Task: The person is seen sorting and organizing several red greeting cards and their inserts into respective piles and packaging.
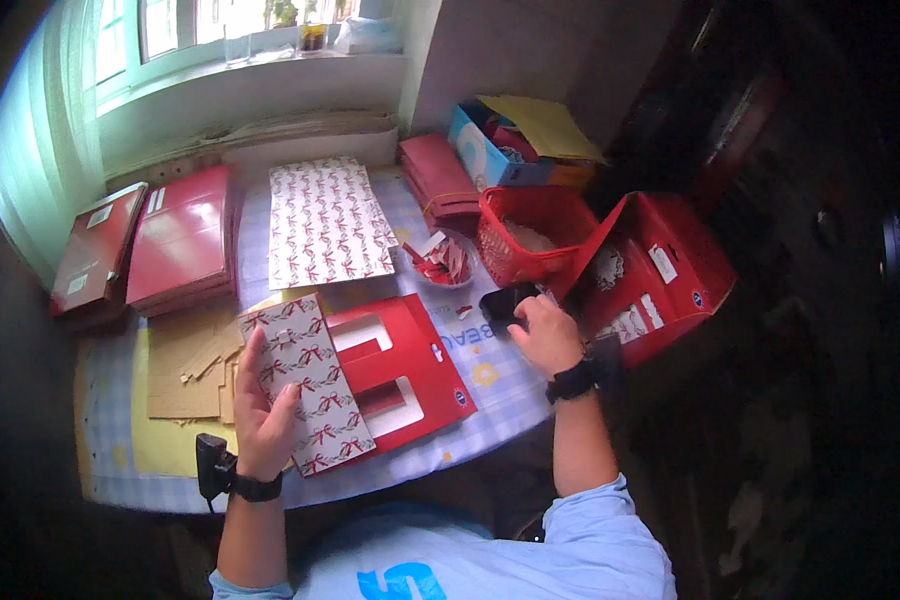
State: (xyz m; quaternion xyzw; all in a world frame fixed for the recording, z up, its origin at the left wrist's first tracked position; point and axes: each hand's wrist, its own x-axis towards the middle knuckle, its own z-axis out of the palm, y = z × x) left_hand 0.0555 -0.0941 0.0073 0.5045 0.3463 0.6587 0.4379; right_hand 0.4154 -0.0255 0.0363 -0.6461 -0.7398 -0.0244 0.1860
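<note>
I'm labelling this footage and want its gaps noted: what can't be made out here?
All in the head view:
Dark object: partly hidden by the right hand; kind unclear.
Patterned card: left edge partly behind the left hand.
Blue box: contents partly covered by the yellow sheet.
Red basket: contents too blurred to name.

Layout of the table [515,408]. Near centre: a card [332,412] over the left part of a flat carton [417,345], the left hand [266,425] at the card. Left of these: cardboard pieces [185,388] on a sheet [160,452]. Behind, from left to right: two carton stacks [182,238], patterned paper [330,222] and a bundle [438,172], with a box [469,143] beside it. Before the bundle: a bowl [438,285] containing scraps [452,262]; to its right, a basket [503,250], then an open carton [708,275]. Before the basket: the right hand [548,338]. Beyond the table: a window [185,25], with a curtain [55,120] at its left.
</note>
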